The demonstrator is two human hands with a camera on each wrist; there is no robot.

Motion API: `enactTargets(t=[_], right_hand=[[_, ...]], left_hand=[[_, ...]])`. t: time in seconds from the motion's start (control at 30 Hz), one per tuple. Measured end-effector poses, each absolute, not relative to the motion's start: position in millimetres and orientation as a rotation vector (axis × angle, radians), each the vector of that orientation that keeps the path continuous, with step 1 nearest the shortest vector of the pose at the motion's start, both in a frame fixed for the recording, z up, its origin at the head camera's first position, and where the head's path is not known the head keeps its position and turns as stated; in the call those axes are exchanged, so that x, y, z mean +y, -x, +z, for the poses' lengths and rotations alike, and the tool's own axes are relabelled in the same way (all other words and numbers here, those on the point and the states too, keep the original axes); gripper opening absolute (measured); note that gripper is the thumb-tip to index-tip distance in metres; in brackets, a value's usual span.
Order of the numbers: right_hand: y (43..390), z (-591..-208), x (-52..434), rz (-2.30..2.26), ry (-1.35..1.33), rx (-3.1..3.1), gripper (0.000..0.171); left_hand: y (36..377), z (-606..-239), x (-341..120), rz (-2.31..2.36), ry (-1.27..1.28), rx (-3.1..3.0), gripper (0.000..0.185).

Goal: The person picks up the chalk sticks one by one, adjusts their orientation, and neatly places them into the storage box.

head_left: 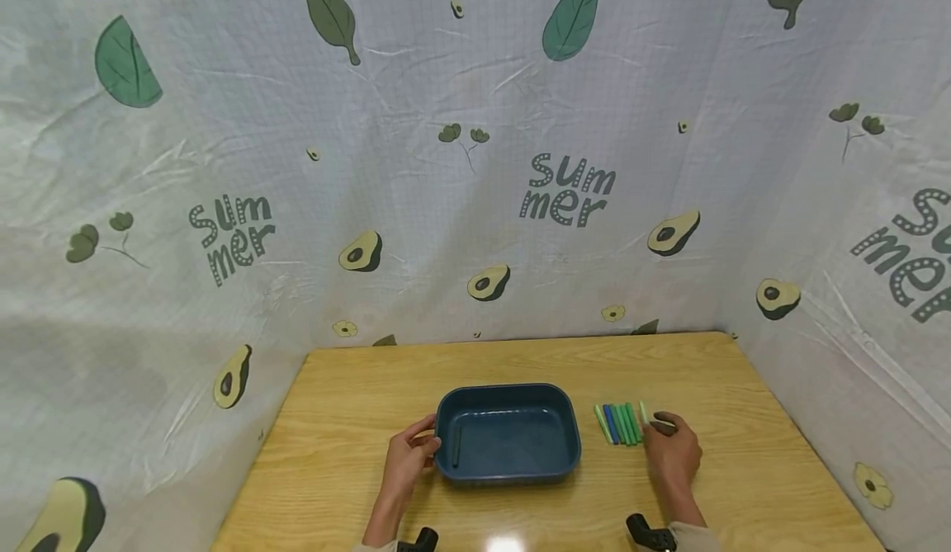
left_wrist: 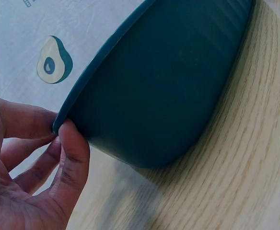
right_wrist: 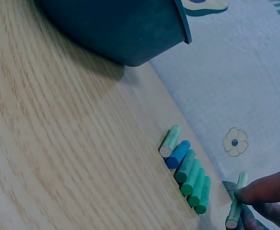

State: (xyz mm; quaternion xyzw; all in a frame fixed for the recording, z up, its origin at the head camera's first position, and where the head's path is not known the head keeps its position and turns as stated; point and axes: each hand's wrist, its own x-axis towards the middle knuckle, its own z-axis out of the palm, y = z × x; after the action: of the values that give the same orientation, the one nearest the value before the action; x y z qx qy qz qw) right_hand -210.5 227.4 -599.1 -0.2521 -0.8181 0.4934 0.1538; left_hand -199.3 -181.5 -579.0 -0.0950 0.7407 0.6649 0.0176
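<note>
Two hands on the desk (head_left: 520,362), one each side of the blue tub (head_left: 508,434). My left hand (head_left: 407,458) is at the tub's left short end: in the left wrist view thumb and fingers (left_wrist: 73,158) pinch the rim at the corner, thumb under the lip, a finger above it. Tub sits flat on the desk, roughly centre, long side facing me; one dark stick (head_left: 456,446) lies inside along the left wall. My right hand (head_left: 672,453) is to the right of the tub, well apart from it, fingers curled down with the fingertips (right_wrist: 264,189) pinching a pale green stick (right_wrist: 236,207). Right wrist view shows that stick touching the desk at its near end and tilted, just beside the row but not touching it. Row of sticks (head_left: 618,424) lies between tub and right hand: five side by side, touching, parallel, in order from the tub a pale green (right_wrist: 169,141), a blue (right_wrist: 178,154), then three darker green (right_wrist: 195,182). From the head view the row runs roughly front-to-back, slightly slanted. Desk is light wood grain with a glare spot at the near edge. Printed cloth backdrop (head_left: 475,164) wraps behind and on both sides: avocados, leaves, "summer" lettering. Black wrist-mounted gear shows at the bottom of the head view near each forearm.
</note>
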Motion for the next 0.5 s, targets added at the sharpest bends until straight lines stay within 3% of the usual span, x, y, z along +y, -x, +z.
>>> enactTargets(t=[0.5], right_hand=[[210,-574,229,1.377,0.639,-2.402,0.034]], left_hand=[[199,-577,-183,2.093,0.292,2.274,0.045]])
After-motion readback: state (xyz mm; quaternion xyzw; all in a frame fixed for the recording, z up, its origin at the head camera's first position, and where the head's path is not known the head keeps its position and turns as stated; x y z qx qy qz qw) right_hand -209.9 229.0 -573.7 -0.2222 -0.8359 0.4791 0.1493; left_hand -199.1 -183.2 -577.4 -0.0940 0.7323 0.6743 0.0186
